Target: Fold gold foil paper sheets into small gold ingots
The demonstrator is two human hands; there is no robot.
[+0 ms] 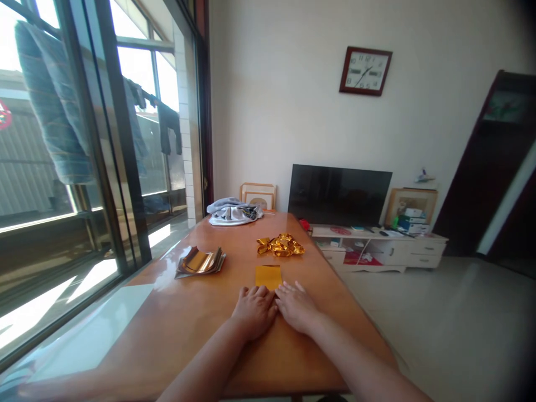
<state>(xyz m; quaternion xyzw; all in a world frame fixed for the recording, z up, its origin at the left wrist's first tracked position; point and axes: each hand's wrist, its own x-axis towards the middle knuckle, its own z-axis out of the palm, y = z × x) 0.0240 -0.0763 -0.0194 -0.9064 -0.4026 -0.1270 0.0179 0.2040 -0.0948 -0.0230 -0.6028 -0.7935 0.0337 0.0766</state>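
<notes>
A flat gold paper sheet (268,276) lies on the wooden table (176,318) just beyond my fingertips. My left hand (253,308) rests palm down, fingers bent with the tips at the sheet's near edge. Beside it, touching, my right hand (295,305) lies flat with fingers stretched out toward the same edge. Neither hand holds anything. Farther off sits a pile of folded gold paper shapes (281,245). To the left lies a stack of gold foil sheets (200,261).
A bundle of grey cloth (234,212) sits at the table's far end. Glass doors run along the left. A TV (339,195) on a low white cabinet (377,245) stands past the table's right side, above open floor.
</notes>
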